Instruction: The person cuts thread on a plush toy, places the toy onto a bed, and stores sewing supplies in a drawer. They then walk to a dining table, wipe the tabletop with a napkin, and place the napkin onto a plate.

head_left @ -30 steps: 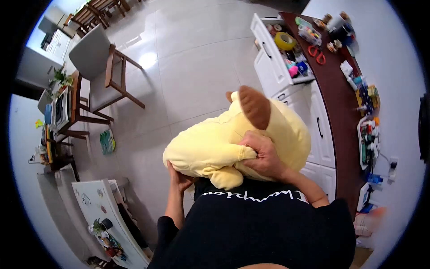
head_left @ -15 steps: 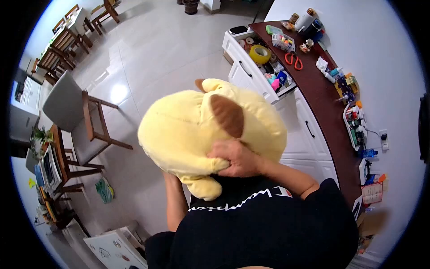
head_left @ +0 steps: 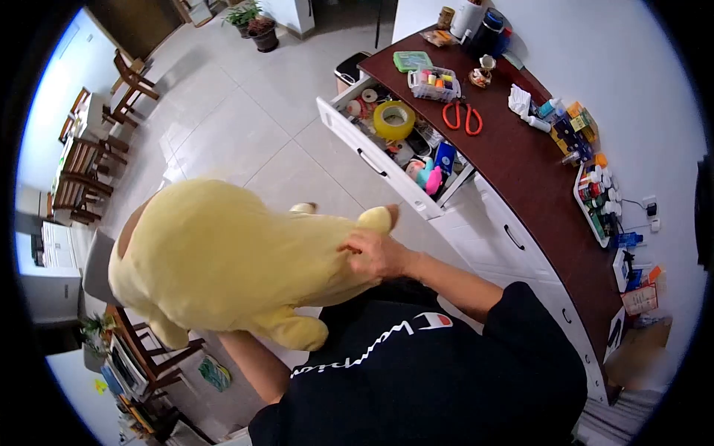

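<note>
A large pale yellow plush toy (head_left: pixel 223 256) with brown patches hangs in front of the black shirt, its bulky end at the left. My right hand (head_left: pixel 375 255) grips the plush near its narrower right end, fingers curled on the fabric. The left forearm reaches under the plush from below; my left hand is hidden behind the toy. Stubby limbs stick out at the plush's lower edge and right end.
At the right, a dark red countertop (head_left: pixel 513 149) bears red-handled scissors (head_left: pixel 462 117), a clear box (head_left: pixel 435 84) and bottles. An open drawer (head_left: pixel 372 152) holds yellow tape (head_left: pixel 393 120). Chairs, a table and potted plants (head_left: pixel 262 33) stand beyond the tiled floor.
The plush has moved left and turned, so its brown ear no longer faces the middle and its bulky end is at the left. The view has swung toward the counter and drawer.
</note>
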Demonstrator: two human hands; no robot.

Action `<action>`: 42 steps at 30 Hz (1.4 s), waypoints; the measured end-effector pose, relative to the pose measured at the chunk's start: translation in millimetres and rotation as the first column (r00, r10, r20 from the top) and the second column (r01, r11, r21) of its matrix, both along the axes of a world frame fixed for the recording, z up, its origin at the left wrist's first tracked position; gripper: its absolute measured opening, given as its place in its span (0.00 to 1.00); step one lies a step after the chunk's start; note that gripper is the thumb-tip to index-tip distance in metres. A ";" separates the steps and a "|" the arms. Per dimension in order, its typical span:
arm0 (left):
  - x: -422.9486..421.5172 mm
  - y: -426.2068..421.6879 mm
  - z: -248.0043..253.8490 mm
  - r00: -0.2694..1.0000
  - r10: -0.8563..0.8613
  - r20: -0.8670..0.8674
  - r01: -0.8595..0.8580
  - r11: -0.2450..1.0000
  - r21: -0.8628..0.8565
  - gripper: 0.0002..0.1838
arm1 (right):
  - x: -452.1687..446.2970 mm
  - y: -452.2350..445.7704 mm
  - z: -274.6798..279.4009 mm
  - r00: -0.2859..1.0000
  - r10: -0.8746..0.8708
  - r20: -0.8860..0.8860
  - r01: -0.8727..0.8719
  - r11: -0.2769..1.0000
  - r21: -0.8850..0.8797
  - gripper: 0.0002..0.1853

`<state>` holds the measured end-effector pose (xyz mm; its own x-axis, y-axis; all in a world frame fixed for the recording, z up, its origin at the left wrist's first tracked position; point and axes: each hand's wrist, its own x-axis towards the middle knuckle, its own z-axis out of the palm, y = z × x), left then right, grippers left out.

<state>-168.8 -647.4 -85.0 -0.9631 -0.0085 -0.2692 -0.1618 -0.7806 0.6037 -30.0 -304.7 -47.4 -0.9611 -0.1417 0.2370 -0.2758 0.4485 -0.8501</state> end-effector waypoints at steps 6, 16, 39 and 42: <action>-14.9 4.4 1.2 0.994 0.094 0.052 -0.089 0.992 -0.091 0.44 | -51.2 126.2 0.8 0.885 -0.460 0.075 0.459 0.888 0.030 0.17; -24.5 11.5 -16.4 0.980 0.161 0.121 -0.146 0.982 -0.121 0.43 | -134.7 350.5 72.1 0.712 -0.697 -0.085 0.696 0.685 0.215 0.17; -50.8 47.1 -29.0 0.979 0.157 0.131 -0.157 0.988 -0.005 0.42 | -173.3 390.1 -16.1 0.704 -0.702 0.106 0.333 0.458 0.824 0.11; -68.0 54.6 -25.8 0.982 0.130 0.136 -0.138 0.989 0.047 0.41 | -185.2 375.6 1.0 0.654 -0.750 -0.097 0.475 0.307 0.825 0.13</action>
<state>-236.8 -592.8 -110.8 -0.9099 -0.1167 -0.3980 -0.1290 -0.8324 0.5389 -215.2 70.8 -46.3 -0.8354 0.5389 0.1085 0.5335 0.8424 -0.0763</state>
